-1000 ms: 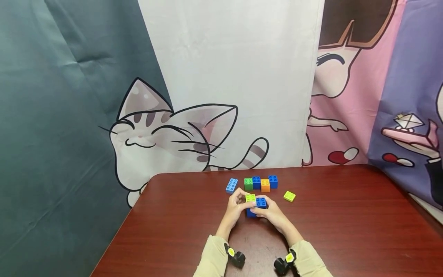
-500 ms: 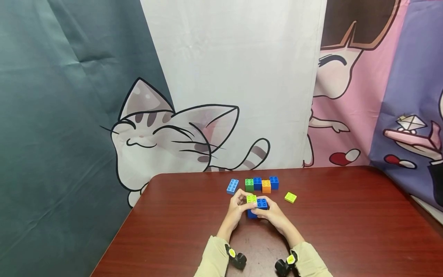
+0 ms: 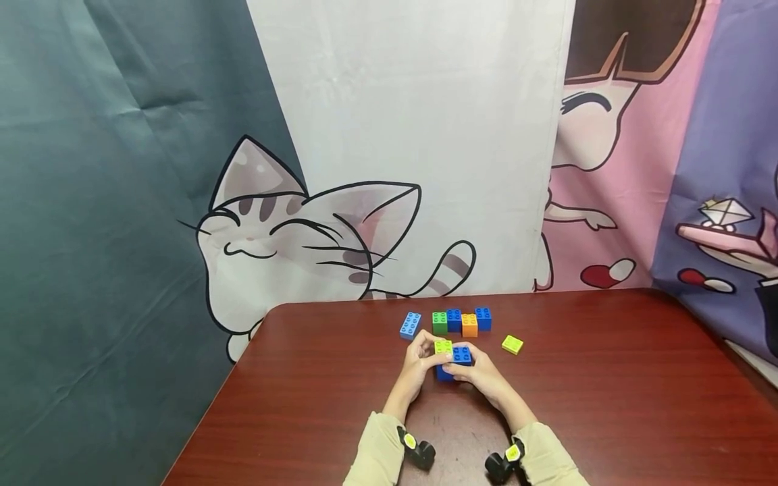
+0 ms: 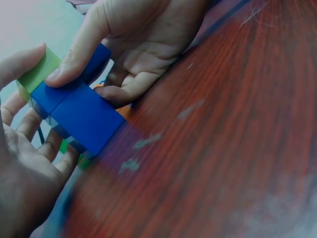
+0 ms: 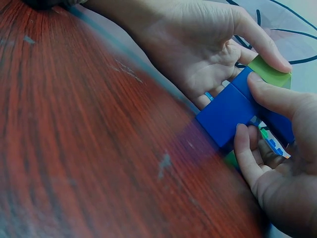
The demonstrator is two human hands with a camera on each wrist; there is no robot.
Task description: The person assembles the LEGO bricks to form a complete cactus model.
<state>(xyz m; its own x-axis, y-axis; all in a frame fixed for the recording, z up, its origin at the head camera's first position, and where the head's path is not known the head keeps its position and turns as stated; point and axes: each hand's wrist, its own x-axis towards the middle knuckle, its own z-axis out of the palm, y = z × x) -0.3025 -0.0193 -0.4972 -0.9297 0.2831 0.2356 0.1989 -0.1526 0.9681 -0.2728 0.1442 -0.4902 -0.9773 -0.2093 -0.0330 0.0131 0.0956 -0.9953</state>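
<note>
Left hand (image 3: 418,362) pinches lime-green studded plastic block (image 3: 443,347) atop stepped blue plastic stack (image 4: 89,119) at nine o'clock; right hand (image 3: 484,375) pinches stack's blue part at three. Thumbs oppose fingers, likely for steadiness. Green-blue-orange block row (image 3: 469,327) waits at twelve, apparently within reach.

From my end I can read no word, number or brand in any of the three views. The head view shows me a left yellow label (image 3: 410,441) on the black left wrist camera (image 3: 424,457) and a right yellow label (image 3: 513,452) on the black right wrist camera (image 3: 497,467); any print on them is too small to read.
</note>
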